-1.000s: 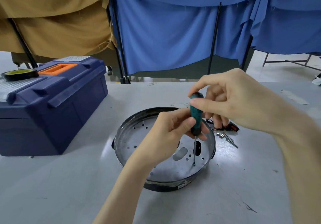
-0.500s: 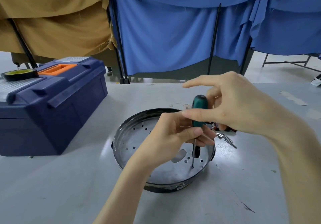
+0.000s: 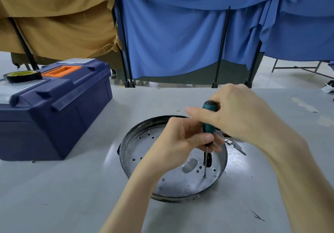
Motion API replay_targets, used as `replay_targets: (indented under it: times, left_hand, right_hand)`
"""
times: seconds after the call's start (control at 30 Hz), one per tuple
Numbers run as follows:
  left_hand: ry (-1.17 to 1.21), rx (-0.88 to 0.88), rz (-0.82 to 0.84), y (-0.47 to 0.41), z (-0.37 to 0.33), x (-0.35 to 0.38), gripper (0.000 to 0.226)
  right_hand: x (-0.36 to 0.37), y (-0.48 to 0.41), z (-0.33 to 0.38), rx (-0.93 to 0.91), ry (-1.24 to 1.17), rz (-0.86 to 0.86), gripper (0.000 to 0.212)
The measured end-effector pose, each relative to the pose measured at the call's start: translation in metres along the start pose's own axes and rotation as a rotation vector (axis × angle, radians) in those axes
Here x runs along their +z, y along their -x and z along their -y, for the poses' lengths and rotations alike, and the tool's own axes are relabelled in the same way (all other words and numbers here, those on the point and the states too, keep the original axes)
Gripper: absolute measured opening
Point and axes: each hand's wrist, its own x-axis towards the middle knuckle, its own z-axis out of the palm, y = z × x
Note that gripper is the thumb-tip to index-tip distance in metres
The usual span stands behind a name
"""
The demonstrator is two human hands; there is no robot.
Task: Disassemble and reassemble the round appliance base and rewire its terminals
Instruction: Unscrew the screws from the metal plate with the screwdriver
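The right hand (image 3: pixel 240 117) wraps the top of the green screwdriver (image 3: pixel 207 127) handle, thumb laid across it, likely to supply torque. The left hand (image 3: pixel 180 142) pinches the handle's lower end, apparently steadying the shaft near upright. The tip sits on a screw (image 3: pixel 205 176) in the perforated floor of the round appliance base (image 3: pixel 141 151), directly below the grip. Both wrists are raised above the rim. Just right of the grip lie loose metal parts (image 3: pixel 235 145); a blue toolbox (image 3: pixel 54 110) stands well left.

I see a navy toolbox (image 3: pixel 54 110) on the grey table (image 3: pixel 54 196) to my left, a tape roll (image 3: pixel 22 75) on its lid, and blue cloth (image 3: pixel 171 39) and tan cloth (image 3: pixel 54 16) hanging behind.
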Motion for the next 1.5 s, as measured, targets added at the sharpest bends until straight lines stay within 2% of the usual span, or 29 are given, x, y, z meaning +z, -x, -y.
replay_targets:
  times: [0.1, 0.23, 0.27, 0.37, 0.5, 0.67, 0.73, 0.87, 0.9, 0.97, 1.03, 1.17, 1.23, 1.3, 1.4, 1.43, 1.5]
  left_hand:
    - [-0.016, 0.006, 0.026, -0.001, -0.001, 0.003, 0.023]
    - [-0.008, 0.015, 0.046, 0.0, -0.005, 0.001, 0.018]
    - [0.002, 0.009, 0.038, 0.001, -0.006, 0.0, 0.015]
    - [-0.024, -0.004, -0.019, 0.001, -0.008, 0.005, 0.024]
    - [-0.034, -0.01, 0.021, 0.001, -0.005, 0.008, 0.014]
    - [0.014, -0.018, 0.09, 0.002, -0.006, 0.004, 0.023]
    - [0.016, -0.017, 0.091, 0.001, -0.006, 0.004, 0.024]
    - [0.047, -0.029, 0.089, 0.005, -0.004, -0.004, 0.02]
    - [0.027, -0.039, 0.08, 0.007, -0.006, -0.006, 0.019]
    - [-0.07, -0.031, 0.031, 0.009, -0.008, -0.006, 0.02]
    - [-0.116, -0.003, -0.033, 0.009, -0.007, -0.003, 0.021]
    - [-0.01, -0.048, 0.003, 0.006, -0.002, -0.002, 0.02]
    - [0.05, -0.055, 0.062, 0.006, -0.002, -0.005, 0.02]
    - [0.07, -0.028, 0.114, 0.008, -0.002, -0.008, 0.019]
    - [0.1, 0.001, 0.149, 0.011, -0.001, -0.012, 0.022]
    - [0.107, -0.002, 0.149, 0.012, -0.001, -0.013, 0.023]
    - [0.097, -0.022, 0.136, 0.014, 0.0, -0.014, 0.025]
  right_hand:
    - [-0.009, 0.002, -0.006, -0.011, -0.011, 0.052, 0.067]
    - [-0.026, 0.007, -0.012, -0.096, -0.264, 0.22, 0.019]
    - [-0.026, 0.008, -0.013, -0.1, -0.286, 0.235, 0.014]
    - [-0.025, 0.009, -0.012, -0.089, -0.323, 0.258, 0.022]
    - [-0.024, 0.01, -0.009, -0.022, -0.305, 0.205, 0.048]
    - [-0.025, 0.01, -0.008, -0.016, -0.117, 0.143, 0.076]
    - [-0.026, 0.009, -0.009, -0.036, -0.123, 0.186, 0.065]
    - [-0.026, 0.011, -0.009, -0.127, -0.336, 0.276, 0.027]
    - [-0.024, 0.011, -0.008, -0.128, -0.347, 0.268, 0.027]
    - [-0.019, 0.008, -0.006, -0.104, -0.331, 0.223, 0.042]
    - [-0.014, 0.006, -0.003, -0.092, -0.212, 0.159, 0.059]
    - [-0.009, 0.005, -0.002, -0.034, 0.06, 0.066, 0.076]
    - [-0.012, 0.008, -0.004, -0.054, 0.038, 0.1, 0.072]
    - [-0.02, 0.011, -0.003, -0.111, -0.104, 0.191, 0.065]
    - [-0.02, 0.011, 0.0, -0.196, -0.273, 0.238, 0.032]
    - [-0.017, 0.009, 0.0, -0.213, -0.252, 0.207, 0.029]
    - [-0.012, 0.007, 0.003, -0.191, -0.195, 0.148, 0.038]
